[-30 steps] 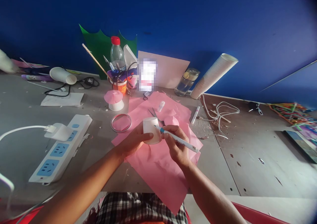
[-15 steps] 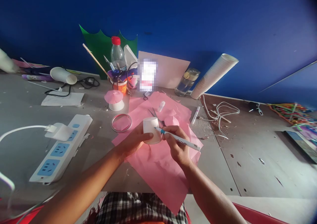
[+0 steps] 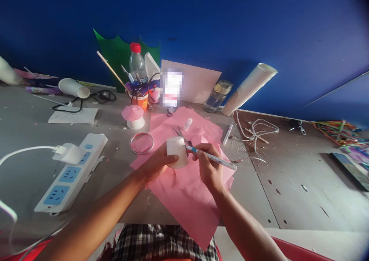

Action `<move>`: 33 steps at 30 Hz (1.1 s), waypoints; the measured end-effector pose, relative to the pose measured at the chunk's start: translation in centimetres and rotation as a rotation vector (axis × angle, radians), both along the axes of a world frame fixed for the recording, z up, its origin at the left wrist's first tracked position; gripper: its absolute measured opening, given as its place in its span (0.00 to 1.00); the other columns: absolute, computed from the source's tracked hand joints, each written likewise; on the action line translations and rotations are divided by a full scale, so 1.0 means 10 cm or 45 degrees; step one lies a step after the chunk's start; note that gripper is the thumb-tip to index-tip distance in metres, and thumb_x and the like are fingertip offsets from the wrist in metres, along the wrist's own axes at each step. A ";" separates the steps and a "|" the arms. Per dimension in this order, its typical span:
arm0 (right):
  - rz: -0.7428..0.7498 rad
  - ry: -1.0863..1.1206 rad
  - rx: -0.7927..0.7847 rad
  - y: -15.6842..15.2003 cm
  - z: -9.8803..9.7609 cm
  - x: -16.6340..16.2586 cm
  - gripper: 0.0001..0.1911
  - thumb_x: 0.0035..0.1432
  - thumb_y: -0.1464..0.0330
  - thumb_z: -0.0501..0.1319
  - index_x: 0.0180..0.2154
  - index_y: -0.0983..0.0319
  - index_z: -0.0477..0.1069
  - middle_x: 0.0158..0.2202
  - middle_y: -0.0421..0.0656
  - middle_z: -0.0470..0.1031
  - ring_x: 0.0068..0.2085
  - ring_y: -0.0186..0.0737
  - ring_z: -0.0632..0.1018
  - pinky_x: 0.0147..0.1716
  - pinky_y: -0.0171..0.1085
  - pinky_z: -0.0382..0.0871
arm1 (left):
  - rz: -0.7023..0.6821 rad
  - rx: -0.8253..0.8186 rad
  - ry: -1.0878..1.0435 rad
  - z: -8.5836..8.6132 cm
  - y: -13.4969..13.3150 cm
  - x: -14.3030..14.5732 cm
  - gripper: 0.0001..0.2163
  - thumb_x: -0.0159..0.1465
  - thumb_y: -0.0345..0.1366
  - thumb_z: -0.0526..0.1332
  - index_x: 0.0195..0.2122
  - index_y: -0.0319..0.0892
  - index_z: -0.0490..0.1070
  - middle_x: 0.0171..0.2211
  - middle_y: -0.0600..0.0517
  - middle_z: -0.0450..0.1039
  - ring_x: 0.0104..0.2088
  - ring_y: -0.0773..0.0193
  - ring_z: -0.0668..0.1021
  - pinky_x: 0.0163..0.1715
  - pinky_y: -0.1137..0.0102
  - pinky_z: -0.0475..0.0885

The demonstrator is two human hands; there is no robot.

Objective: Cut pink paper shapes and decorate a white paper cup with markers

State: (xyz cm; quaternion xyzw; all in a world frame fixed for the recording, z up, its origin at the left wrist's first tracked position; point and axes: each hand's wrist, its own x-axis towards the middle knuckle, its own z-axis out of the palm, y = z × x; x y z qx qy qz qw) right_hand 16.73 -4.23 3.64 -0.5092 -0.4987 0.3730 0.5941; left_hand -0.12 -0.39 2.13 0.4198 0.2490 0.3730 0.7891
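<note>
One white cup is clasped by the left hand above pink paper on the tabletop, and one marker is pinched by the right hand, both forearms angled inward.

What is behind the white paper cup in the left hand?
Just past the white paper cup, open metal scissor blades lie over loose pink paper sheets. The cup and right hand cover parts of the paper behind them; whatever else lies there cannot be seen.
</note>
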 end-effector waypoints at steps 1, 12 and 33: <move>0.000 0.013 0.012 0.00 -0.01 0.00 0.05 0.57 0.67 0.57 0.33 0.60 0.70 0.25 0.39 0.73 0.27 0.34 0.73 0.27 0.34 0.68 | 0.003 0.000 0.005 0.00 0.00 0.00 0.22 0.55 0.37 0.66 0.52 0.43 0.67 0.49 0.44 0.73 0.48 0.52 0.73 0.42 0.63 0.65; 0.074 -0.112 0.019 -0.04 0.12 -0.03 0.04 0.57 0.66 0.58 0.34 0.59 0.71 0.24 0.38 0.72 0.27 0.34 0.73 0.27 0.34 0.68 | -0.012 -0.009 0.018 0.00 0.00 0.01 0.23 0.55 0.36 0.66 0.52 0.43 0.66 0.46 0.45 0.74 0.47 0.53 0.73 0.44 0.62 0.66; 0.044 -0.126 0.041 -0.01 0.09 -0.03 0.05 0.57 0.66 0.58 0.35 0.60 0.70 0.24 0.38 0.72 0.28 0.35 0.73 0.27 0.34 0.68 | -0.020 -0.021 0.017 0.01 -0.01 0.00 0.24 0.54 0.36 0.67 0.53 0.44 0.66 0.50 0.44 0.72 0.50 0.51 0.72 0.45 0.61 0.66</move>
